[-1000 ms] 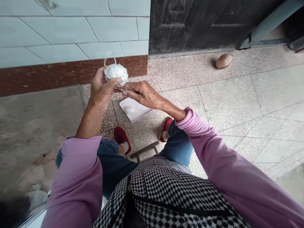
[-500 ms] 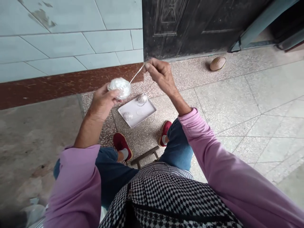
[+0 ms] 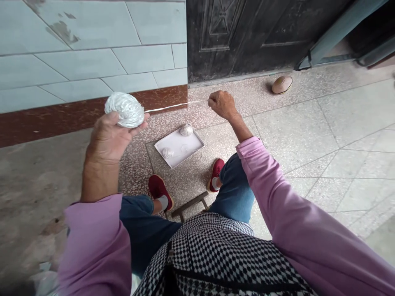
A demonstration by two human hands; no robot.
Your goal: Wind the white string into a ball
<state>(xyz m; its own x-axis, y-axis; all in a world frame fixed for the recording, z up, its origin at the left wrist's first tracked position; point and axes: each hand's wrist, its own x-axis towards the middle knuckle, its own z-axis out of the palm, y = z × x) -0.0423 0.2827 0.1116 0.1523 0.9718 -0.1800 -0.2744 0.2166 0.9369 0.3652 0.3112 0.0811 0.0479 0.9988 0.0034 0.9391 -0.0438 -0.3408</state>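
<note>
Ball of white yarn (image 3: 124, 109) was at the upper left of the frame, cradled in the left hand (image 3: 106, 137) between thumb and fingers. The right hand (image 3: 221, 103), at upper centre, was clenched, apparently on the white strand (image 3: 171, 107), which ran nearly straight between both hands; the exact pinch could not be made out. Steady, light tension appeared advisable, with the ball supported loosely enough to turn. At frame centre, a shallow tray (image 3: 179, 137) held two smaller balls (image 3: 186, 130); a loose end (image 3: 202, 152) at its right edge was a probable snag. Red shoes (image 3: 159, 189) stood just below. Nothing visible obstructed the strand.
</note>
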